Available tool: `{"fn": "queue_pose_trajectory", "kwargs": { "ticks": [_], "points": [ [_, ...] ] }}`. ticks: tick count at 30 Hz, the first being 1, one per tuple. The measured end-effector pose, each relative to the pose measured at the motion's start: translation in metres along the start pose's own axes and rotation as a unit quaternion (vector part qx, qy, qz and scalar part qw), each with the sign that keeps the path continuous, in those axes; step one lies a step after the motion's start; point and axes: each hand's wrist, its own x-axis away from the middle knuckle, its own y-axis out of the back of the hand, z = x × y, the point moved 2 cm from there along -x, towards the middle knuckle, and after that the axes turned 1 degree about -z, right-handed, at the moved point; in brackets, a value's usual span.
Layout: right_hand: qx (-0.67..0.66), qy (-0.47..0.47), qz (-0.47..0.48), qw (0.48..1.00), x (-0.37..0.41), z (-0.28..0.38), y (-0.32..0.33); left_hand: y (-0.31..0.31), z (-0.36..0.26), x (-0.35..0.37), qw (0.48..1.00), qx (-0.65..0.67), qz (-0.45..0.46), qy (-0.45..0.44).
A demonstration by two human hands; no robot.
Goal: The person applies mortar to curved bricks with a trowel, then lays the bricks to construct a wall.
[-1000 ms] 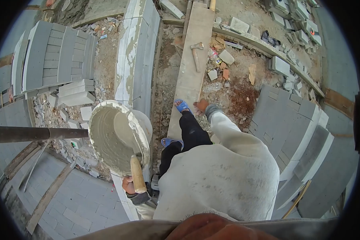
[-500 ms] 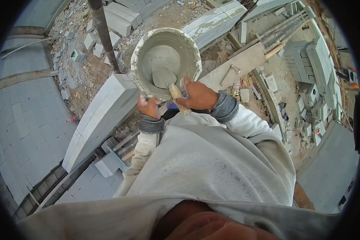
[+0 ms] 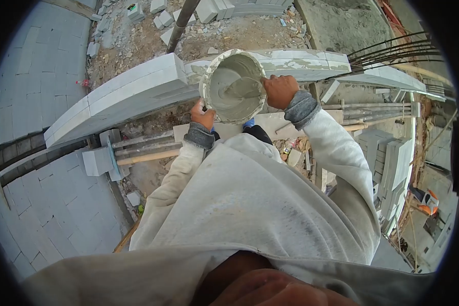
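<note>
A mortar-crusted bucket [image 3: 207,76] hangs in front of me, its open mouth facing up, with wet grey mortar inside. My left hand [image 3: 203,116] is closed on its near-left rim, thumb at the edge. My right hand [image 3: 281,92] is a fist at the right rim, closed around the handle of a trowel. The grey trowel blade [image 3: 243,87] reaches left from that fist into the bucket and lies against the mortar. The handle is hidden by my fingers. Just beyond the bucket runs a low block wall [image 3: 301,61], with mortar spread along part of its top.
Higher pale blocks [image 3: 132,86] form the wall's left part. Below me lie a plank [image 3: 275,122] and long poles [image 3: 377,113]. Stacked blocks [image 3: 387,153] stand at right; thin rebar [image 3: 392,53] sticks out at upper right. A vertical pole [image 3: 182,23] rises beyond the wall.
My view and body have turned toward the wall, bringing the bucket beside it. My right hand has moved out to the right rim, and the trowel blade now points left inside the bucket.
</note>
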Motion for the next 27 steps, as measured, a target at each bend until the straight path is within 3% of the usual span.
{"fn": "queue_pose_trajectory", "kwargs": {
  "ticks": [3,6,9,12,14,15,18,21,22,23,26,27],
  "points": [
    [0.035,0.024,-0.096,0.995,-0.006,-0.019,-0.015,-0.016,-0.007,0.015,0.996,0.011,-0.012,0.082],
    [-0.015,0.064,-0.001,0.998,-0.028,-0.019,-0.057,-0.034,-0.006,0.021,0.999,0.001,-0.035,-0.003],
    [-0.065,0.062,0.075,0.993,-0.034,-0.031,-0.056,-0.043,0.006,0.027,0.993,-0.047,-0.091,-0.056],
    [-0.154,0.039,0.095,0.983,-0.039,-0.062,-0.079,-0.041,0.003,0.036,0.994,0.008,-0.109,0.017],
    [-0.221,0.018,0.101,0.97,-0.045,-0.085,-0.111,-0.034,0.016,0.038,0.989,0.059,-0.132,0.017],
    [-0.294,0.064,0.135,0.944,-0.048,-0.094,-0.121,-0.03,0.02,0.039,0.986,0.085,-0.142,0.017],
    [-0.157,0.108,0.073,0.979,-0.044,-0.07,-0.125,-0.024,0.015,0.041,0.985,0.047,-0.167,0.024],
    [-0.271,0.103,0.08,0.954,-0.053,-0.039,-0.123,-0.012,0.023,0.038,0.975,0.104,-0.188,0.05],
    [-0.318,0.089,0.082,0.94,-0.052,-0.03,-0.136,-0.005,0.029,0.038,0.973,0.114,-0.195,0.049],
    [-0.361,0.161,0.084,0.915,-0.065,-0.018,-0.149,0.005,0.038,0.04,0.97,0.125,-0.201,0.049],
    [-0.596,0.003,0.288,0.75,-0.066,0.013,-0.147,0.041,0.06,0.039,0.966,0.146,-0.201,0.078],
    [-0.626,-0.009,0.298,0.72,-0.067,0.023,-0.143,0.055,0.074,0.042,0.961,0.156,-0.204,0.106]
  ]
}}
